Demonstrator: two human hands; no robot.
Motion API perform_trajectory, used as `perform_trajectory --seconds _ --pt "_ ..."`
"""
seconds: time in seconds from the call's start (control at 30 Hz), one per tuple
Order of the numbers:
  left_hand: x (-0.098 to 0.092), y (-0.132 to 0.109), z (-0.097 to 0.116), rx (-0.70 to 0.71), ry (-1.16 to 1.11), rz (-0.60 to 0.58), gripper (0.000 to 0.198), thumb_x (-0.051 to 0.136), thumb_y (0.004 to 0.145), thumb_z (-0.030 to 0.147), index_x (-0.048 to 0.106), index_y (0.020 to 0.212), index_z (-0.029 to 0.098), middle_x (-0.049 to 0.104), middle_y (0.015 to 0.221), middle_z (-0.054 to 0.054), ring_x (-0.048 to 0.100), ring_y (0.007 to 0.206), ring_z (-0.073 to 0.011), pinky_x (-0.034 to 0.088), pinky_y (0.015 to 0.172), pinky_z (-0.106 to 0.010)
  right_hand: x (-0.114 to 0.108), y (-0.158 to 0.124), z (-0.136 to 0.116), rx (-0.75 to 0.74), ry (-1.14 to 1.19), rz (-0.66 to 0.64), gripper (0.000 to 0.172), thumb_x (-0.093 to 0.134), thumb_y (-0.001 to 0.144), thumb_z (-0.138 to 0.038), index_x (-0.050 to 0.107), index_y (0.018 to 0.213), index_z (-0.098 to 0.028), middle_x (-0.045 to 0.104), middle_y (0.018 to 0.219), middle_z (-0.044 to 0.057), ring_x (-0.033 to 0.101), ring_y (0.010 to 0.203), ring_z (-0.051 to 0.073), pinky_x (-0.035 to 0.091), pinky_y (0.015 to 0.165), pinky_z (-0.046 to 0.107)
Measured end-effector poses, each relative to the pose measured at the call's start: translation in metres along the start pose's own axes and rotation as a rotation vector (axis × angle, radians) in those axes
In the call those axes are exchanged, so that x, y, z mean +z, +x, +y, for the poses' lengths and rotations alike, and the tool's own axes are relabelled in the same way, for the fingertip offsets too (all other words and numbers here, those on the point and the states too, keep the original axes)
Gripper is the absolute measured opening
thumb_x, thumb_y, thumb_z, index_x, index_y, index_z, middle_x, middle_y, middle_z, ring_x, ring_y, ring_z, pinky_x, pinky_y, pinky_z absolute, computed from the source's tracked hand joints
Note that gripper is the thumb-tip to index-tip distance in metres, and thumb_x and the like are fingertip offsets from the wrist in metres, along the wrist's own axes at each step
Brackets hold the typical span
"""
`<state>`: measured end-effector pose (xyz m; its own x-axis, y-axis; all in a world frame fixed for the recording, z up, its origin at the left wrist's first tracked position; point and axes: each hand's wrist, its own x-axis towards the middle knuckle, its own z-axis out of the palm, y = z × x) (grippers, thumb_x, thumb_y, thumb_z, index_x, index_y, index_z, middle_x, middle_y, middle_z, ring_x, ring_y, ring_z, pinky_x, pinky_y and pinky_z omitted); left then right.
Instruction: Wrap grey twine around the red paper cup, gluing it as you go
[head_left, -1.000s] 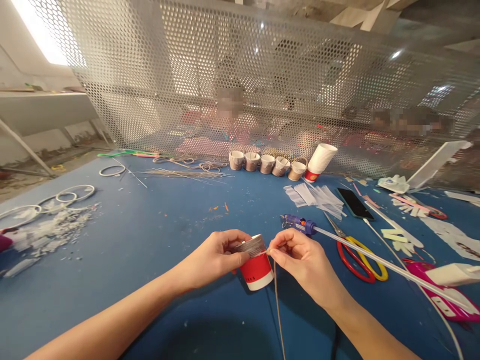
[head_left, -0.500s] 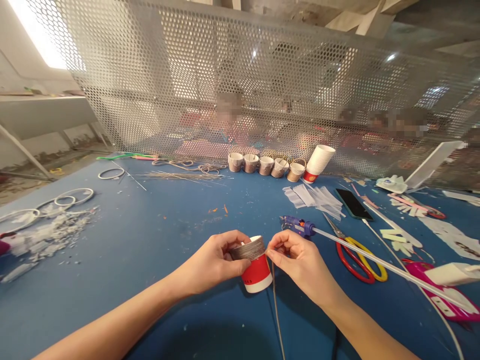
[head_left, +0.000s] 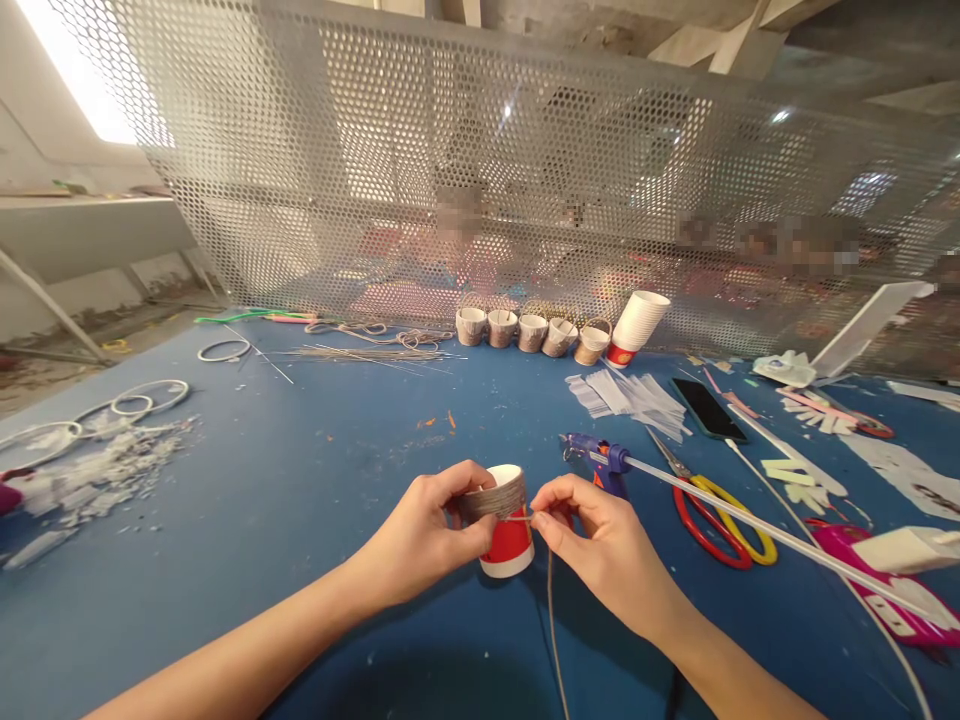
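Red paper cup (head_left: 509,546) is held low over the blue table (head_left: 300,480), near its front edge, between both hands. Its mouth points up and away. The upper half is wound with grey-brown cord (head_left: 550,620).

Left hand (head_left: 424,537): thumb and fingers curled round the wound band, gripping the cup from its left side.

Right hand (head_left: 594,540): thumb and forefinger pinched on the cord just beside the cup, at the lower edge of the band. Other fingers are curled in. The loose cord drops from the pinch toward the bottom edge of the view.

Writing: the stack of cups (head_left: 640,322) at the back has a mark on its red base, too small to read.

Against a second ago: the cup then lay tilted, base toward the camera, with small dark lettering on its red wall. It now sits more upright, and that lettering is out of view. The pinch has moved lower.

Around: a glue gun (head_left: 600,455) just behind the right hand, scissors (head_left: 721,520) to its right, a phone (head_left: 707,408) and paper strips (head_left: 630,392) further back, and a row of wrapped cups (head_left: 534,330) along the mesh screen (head_left: 375,180).
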<state>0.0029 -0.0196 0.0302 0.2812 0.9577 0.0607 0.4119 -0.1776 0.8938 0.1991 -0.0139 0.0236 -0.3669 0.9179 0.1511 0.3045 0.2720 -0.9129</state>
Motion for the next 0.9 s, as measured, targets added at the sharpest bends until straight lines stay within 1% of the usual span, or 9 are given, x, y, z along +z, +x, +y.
perform_trajectory --seconds 0.17,0.3,0.4,0.47,0.53,0.6,0.7,0.8,0.9 --pt "0.003 0.0 0.001 0.0 0.008 0.042 0.007 0.049 0.069 0.013 0.052 0.074 0.017 0.048 0.061 0.007 0.039 0.057 -0.0082 0.033 0.053 -0.02 0.005 0.0 -0.004 -0.037 -0.021 -0.022 0.008 0.053 0.081 -0.019 0.06 0.078 -0.019 0.052 0.066 -0.004 0.046 0.06 0.011 0.039 0.055 0.02" --pt "0.005 0.0 -0.001 0.005 0.029 0.066 0.006 0.048 0.069 0.013 0.051 0.073 0.017 0.047 0.059 0.007 0.04 0.056 -0.0083 0.033 0.052 -0.02 0.012 0.0 0.0 -0.072 -0.062 -0.005 0.006 0.056 0.078 -0.016 0.061 0.076 -0.019 0.054 0.066 -0.003 0.047 0.058 0.011 0.04 0.054 0.021" --pt "0.006 -0.001 -0.003 0.033 0.045 0.082 0.008 0.048 0.068 0.012 0.051 0.073 0.018 0.046 0.059 0.008 0.039 0.056 -0.008 0.034 0.052 -0.019 0.016 -0.001 0.005 -0.182 -0.152 0.069 0.006 0.057 0.078 -0.015 0.061 0.076 -0.019 0.054 0.065 -0.002 0.046 0.055 0.011 0.039 0.053 0.022" --pt "0.007 -0.001 -0.003 0.057 0.063 0.097 0.007 0.048 0.068 0.012 0.051 0.072 0.018 0.046 0.058 0.008 0.039 0.055 -0.0079 0.033 0.052 -0.019 0.017 -0.001 0.006 -0.275 -0.216 0.12 0.009 0.055 0.08 -0.014 0.06 0.074 -0.018 0.052 0.064 -0.002 0.046 0.055 0.011 0.038 0.052 0.022" --pt "0.007 0.0 -0.002 0.069 0.076 0.114 0.005 0.049 0.07 0.013 0.052 0.071 0.017 0.048 0.058 0.007 0.04 0.055 -0.0082 0.034 0.053 -0.02 0.016 -0.001 0.006 -0.325 -0.252 0.144 0.013 0.053 0.081 -0.013 0.058 0.071 -0.018 0.05 0.062 -0.002 0.046 0.055 0.011 0.037 0.052 0.022" --pt "0.006 0.001 0.0 0.074 0.053 0.098 0.006 0.05 0.073 0.015 0.055 0.075 0.017 0.054 0.062 0.005 0.046 0.058 -0.0093 0.038 0.057 -0.02 0.015 -0.001 0.004 -0.335 -0.254 0.148 0.014 0.052 0.082 -0.013 0.057 0.071 -0.018 0.05 0.062 -0.002 0.046 0.055 0.011 0.038 0.052 0.022" --pt "0.004 0.002 0.0 0.083 -0.017 0.02 0.02 0.045 0.075 0.011 0.06 0.087 0.017 0.065 0.078 0.001 0.057 0.072 -0.0124 0.044 0.069 -0.021 0.014 -0.001 0.002 -0.322 -0.236 0.15 0.014 0.052 0.085 -0.015 0.058 0.073 -0.019 0.05 0.063 -0.002 0.046 0.056 0.011 0.039 0.054 0.022" --pt "0.003 0.002 -0.002 0.091 -0.004 -0.009 0.03 0.043 0.072 0.007 0.061 0.094 0.018 0.066 0.084 0.001 0.06 0.079 -0.0143 0.045 0.074 -0.023 0.013 -0.001 0.002 -0.291 -0.207 0.155 0.014 0.052 0.085 -0.016 0.058 0.073 -0.019 0.05 0.063 -0.002 0.046 0.056 0.011 0.039 0.055 0.022" --pt "0.005 0.003 -0.005 0.089 0.032 0.002 0.027 0.046 0.074 0.009 0.061 0.095 0.018 0.066 0.083 0.0 0.061 0.08 -0.0157 0.046 0.076 -0.024 0.013 -0.002 0.001 -0.234 -0.163 0.143 0.014 0.054 0.084 -0.017 0.058 0.071 -0.018 0.05 0.063 -0.003 0.046 0.056 0.01 0.039 0.055 0.021"
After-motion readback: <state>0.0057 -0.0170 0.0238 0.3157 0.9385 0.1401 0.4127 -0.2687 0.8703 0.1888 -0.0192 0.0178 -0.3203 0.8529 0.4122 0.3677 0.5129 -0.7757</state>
